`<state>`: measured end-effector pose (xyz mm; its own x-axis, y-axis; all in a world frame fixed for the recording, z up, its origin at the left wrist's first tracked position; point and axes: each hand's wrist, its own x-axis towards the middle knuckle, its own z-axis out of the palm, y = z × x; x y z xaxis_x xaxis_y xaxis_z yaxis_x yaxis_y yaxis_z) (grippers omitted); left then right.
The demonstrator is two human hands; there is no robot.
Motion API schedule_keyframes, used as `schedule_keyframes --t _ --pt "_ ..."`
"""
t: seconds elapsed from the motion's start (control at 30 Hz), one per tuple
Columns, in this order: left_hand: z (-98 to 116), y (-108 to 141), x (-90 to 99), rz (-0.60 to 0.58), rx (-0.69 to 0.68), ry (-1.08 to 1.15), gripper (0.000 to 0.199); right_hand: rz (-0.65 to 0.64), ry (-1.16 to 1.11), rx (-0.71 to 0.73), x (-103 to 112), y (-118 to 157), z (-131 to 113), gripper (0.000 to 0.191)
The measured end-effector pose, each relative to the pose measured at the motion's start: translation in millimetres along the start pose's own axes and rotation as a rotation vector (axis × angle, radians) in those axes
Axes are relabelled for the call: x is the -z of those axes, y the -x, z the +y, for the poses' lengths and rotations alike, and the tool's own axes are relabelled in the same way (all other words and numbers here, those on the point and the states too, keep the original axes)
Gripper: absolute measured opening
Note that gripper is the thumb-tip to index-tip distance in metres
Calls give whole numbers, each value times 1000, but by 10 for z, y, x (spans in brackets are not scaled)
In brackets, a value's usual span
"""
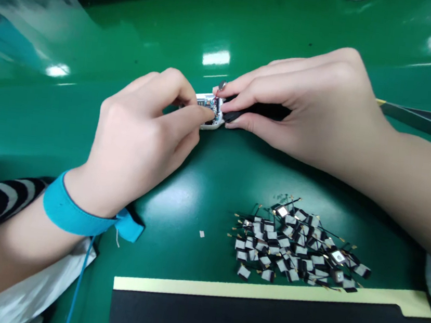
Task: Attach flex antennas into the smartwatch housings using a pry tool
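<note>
Both hands [136, 131] at casing [215, 126], electronics [217, 105] inside

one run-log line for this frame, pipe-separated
left hand: gripping device, circuitry exposed | right hand: pinching black item at device | parts: piled on green surface | tweezers: by right wrist | strap: left wrist

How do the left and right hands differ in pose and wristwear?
Wrist: the left hand has a blue band; the right hand shows none.
Pose: left is curled, one fingertip over the exposed electronics; right reaches in with straighter fingers, a black part between them.
Shared: both are bare and meet at the same small white-edged device.
</note>
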<state>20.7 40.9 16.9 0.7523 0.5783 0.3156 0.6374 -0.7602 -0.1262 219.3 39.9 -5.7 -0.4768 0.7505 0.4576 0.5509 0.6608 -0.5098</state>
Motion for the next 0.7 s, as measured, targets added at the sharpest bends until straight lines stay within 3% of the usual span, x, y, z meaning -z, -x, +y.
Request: schedule_keyframes --t 0.47,0.7 --pt "-40 10 -35 29 -42 -19 25 -3 37 23 -4 14 -6 9" --pt "55 -41 31 -42 142 75 23 -4 34 29 -10 -5 10 6"
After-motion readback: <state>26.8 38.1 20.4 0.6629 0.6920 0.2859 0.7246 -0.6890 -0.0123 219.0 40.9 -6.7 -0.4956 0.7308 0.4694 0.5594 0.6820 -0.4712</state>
